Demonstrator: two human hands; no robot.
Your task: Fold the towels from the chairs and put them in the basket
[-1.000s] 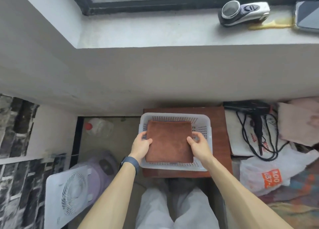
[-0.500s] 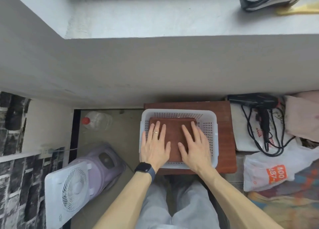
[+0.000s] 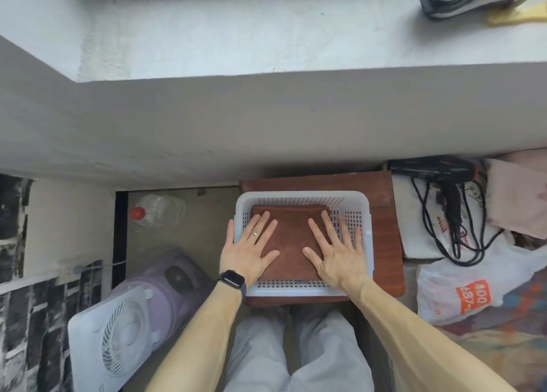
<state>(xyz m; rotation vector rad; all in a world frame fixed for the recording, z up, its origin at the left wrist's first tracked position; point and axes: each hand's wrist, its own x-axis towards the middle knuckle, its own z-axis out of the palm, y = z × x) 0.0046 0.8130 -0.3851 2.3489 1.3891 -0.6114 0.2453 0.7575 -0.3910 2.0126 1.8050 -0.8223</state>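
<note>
Window ledge [image 3: 266, 36] above; small brown tabletop [image 3: 384, 202] carries a white basket [image 3: 302, 195] with the folded brown towel [image 3: 291, 238] flat inside. Risk: the basket sits near the front edge, so a hard push could tip it, and dragging palms could rumple the fold. Left hand [image 3: 248, 252] and right hand [image 3: 337, 255] lie flat on the towel, fingers [image 3: 318, 232] straight, spread, gripping nothing.
</note>
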